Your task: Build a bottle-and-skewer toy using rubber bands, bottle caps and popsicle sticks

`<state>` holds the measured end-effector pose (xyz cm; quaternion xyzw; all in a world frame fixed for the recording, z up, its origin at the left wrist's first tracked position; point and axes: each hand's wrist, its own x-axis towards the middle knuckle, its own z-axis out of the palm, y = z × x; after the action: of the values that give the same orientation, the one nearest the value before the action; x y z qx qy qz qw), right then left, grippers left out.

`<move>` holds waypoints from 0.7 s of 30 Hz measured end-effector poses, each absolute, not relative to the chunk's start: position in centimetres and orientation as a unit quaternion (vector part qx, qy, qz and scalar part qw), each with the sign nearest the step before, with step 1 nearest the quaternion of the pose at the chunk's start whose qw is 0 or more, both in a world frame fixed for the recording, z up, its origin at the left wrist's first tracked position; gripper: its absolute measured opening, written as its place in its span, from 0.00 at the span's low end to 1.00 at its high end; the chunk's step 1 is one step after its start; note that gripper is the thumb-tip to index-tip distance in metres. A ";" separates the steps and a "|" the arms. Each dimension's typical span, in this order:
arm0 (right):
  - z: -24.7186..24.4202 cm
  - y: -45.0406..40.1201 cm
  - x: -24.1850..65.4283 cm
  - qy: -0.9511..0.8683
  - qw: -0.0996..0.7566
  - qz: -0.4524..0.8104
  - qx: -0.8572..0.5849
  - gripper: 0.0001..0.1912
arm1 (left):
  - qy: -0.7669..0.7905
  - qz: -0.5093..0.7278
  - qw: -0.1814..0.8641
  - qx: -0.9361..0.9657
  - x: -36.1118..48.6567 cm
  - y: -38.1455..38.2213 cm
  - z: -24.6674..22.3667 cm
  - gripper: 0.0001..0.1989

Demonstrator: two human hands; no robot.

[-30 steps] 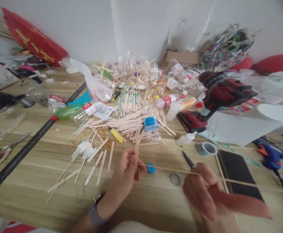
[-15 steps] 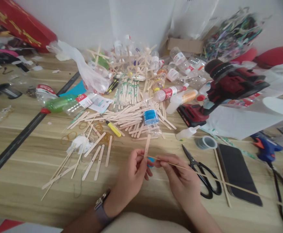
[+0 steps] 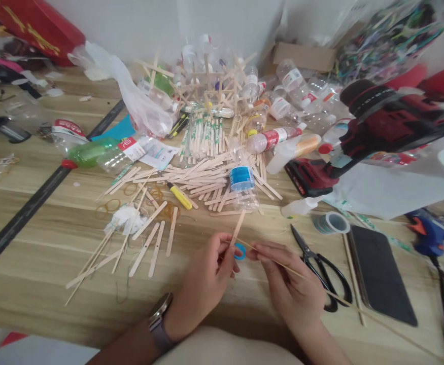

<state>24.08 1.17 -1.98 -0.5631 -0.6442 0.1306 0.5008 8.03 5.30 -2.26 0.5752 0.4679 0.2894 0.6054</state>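
My left hand (image 3: 210, 268), with a watch on its wrist, pinches a flat wooden stick (image 3: 238, 226) that points up and away. A small blue ring (image 3: 239, 251) shows beside its fingertips; what holds the ring is hidden. Between thumb and fingers my right hand (image 3: 296, 284) grips a long thin bamboo skewer (image 3: 362, 310). One end of the skewer meets the flat stick at my left fingers, and the rest runs off toward the lower right. Whether the tip passes through the stick is too small to tell.
Black scissors (image 3: 322, 268), a phone (image 3: 382, 274) and a tape roll (image 3: 332, 223) lie on the right. A red and black drill (image 3: 393, 121) stands behind them. Ahead are piled wooden sticks (image 3: 202, 180), plastic bottles and a yellow cutter (image 3: 180, 196). Loose sticks (image 3: 144, 249) lie at the left.
The view has shifted slightly. The flat stick leans more to the right, and the blue ring shows more fully. Both hands keep their grips, with my right hand slightly farther right.
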 end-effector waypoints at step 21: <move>-1.5 1.5 23.2 -0.624 0.501 0.152 -0.580 0.04 | 0.465 0.246 0.417 0.742 7.4 4.7 -1.1 0.10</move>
<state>23.21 1.49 -1.52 -0.5805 -0.6237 0.1523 0.5009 7.42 4.67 -1.07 0.7417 0.4646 0.2462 0.4165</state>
